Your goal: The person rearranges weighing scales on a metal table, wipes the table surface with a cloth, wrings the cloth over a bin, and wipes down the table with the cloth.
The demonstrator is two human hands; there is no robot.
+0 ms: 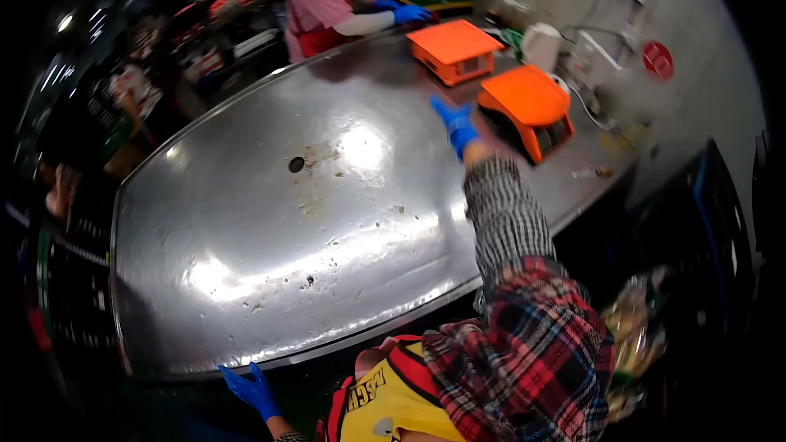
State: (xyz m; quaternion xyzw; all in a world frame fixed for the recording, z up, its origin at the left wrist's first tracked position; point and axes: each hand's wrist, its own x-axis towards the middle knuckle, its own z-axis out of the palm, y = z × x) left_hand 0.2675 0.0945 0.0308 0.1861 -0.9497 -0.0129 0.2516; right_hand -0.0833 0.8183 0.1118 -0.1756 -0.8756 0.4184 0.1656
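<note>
My right hand (456, 127), in a blue glove, stretches out over the metal table (246, 188) just left of the nearer orange scale (526, 96). Its fingers are extended and hold nothing that I can see. A second orange scale (456, 42) stands a little farther back. At the table's front edge, low in the view, is my left hand (252, 390), also gloved in blue. The fingers there are spread, with nothing between them. Whether they touch the edge I cannot tell.
Across the table a co-worker in a red apron (315, 39) has gloved hands near the far edge. A white container (541, 47) and cables stand by the wall. Dark crates (696, 229) and bagged produce (634, 327) are at my right. The tabletop has a dark round spot (296, 164) and scraps.
</note>
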